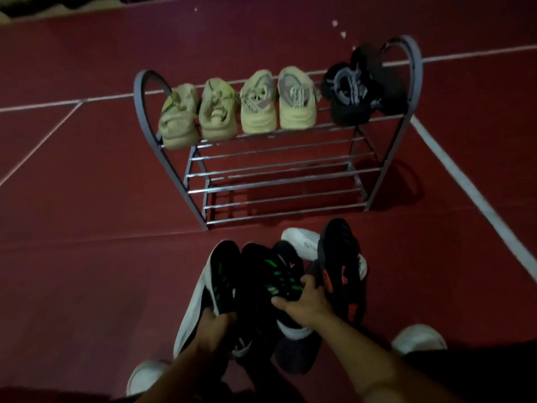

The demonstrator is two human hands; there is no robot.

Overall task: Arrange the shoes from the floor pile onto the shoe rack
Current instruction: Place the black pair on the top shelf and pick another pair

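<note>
the red floor [87, 228] with its white lines spreads out all around my hands, and well beyond my fingertips stands the grey metal shoe rack [279, 158]. its top tier holds two pairs of pale beige sneakers [238, 107] side by side and, at the right end, a pair of dark shoes [360, 88] leaning against the curved side frame; the lower tiers show only bare bars. right under my fingers is the floor pile [284, 286], a jumble of dark shoes. my left hand [213, 330] grips the heel end of a black shoe with green stripes and a white sole [215, 283], fingers curled over its rim. my right hand [305, 301] reaches into the pile just beside it, thumb and fingers spread and closing over the matching black and green shoe [273, 274]. just right of my right fingers stands a black shoe with orange marks [340, 269], and past it, between my fingertips and the rack, a white shoe [302, 241] pokes out. my own white shoes [418, 340] sit behind my wrists.
</note>
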